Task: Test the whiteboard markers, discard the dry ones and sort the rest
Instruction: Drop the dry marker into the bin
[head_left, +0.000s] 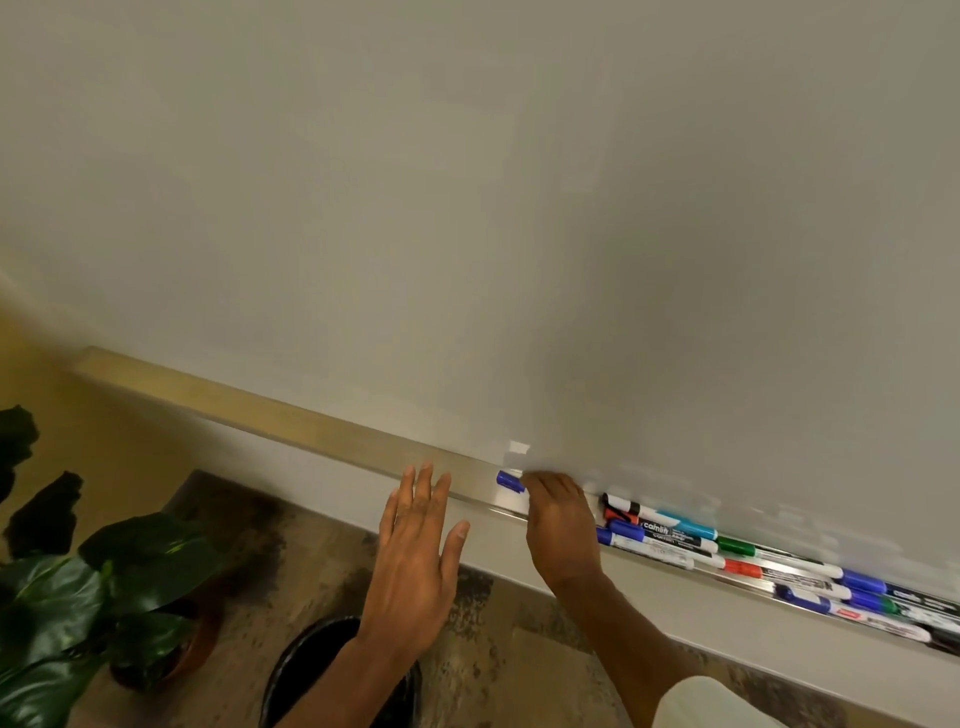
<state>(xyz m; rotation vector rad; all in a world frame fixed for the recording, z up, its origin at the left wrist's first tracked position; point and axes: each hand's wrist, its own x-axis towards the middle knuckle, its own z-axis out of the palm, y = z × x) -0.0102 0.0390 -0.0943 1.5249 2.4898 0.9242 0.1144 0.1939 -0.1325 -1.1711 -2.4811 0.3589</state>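
Along the foot of the blank whiteboard (467, 208) ran a metal tray (311, 423), with capped markers (727, 556) lying in its right part. The right hand (561, 525) curled round a blue marker (510, 480) at the tray, cap poking out leftward; the left hand (415, 551) hung beside it, fingers straight, holding nothing, above a dark bin (306, 665).

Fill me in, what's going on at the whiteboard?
A person's right hand grips a blue-capped marker at the tray under the whiteboard, just left of the other markers lying in the tray. The left hand is open beside it, holding nothing. A black bin sits on the floor below.
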